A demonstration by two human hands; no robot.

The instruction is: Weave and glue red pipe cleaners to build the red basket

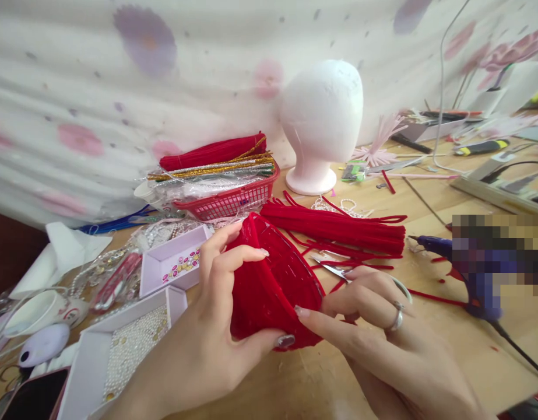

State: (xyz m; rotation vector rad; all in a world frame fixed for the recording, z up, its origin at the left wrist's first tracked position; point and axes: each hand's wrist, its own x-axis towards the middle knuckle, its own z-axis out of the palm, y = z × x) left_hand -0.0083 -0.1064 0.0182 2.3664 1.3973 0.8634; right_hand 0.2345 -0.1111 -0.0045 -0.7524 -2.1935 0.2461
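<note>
A red, fuzzy cap-shaped piece (pixel 273 274), seemingly built from chenille stems, is tilted with its hollow, ribbed inside facing right. My left hand (pixel 216 315) is closed round its left side, fingers over the rim and thumb below. At the lower right rim, my right hand (pixel 382 326) grips the edge, a fingertip pressed on it and the other fingers curled. Scissors blades (pixel 332 268) show just beyond those curled fingers; whether the hand touches the scissors I cannot tell. Behind lies a bundle of red chenille stems (pixel 338 227).
A white foam head (pixel 323 116) stands at the back beside a red basket (pixel 234 198) of stems. On the left are a tray of beads (pixel 133 344), a tray of gems (pixel 164 262) and a phone (pixel 35 396). A blue glue gun (pixel 478 286) is at right, its cord trailing.
</note>
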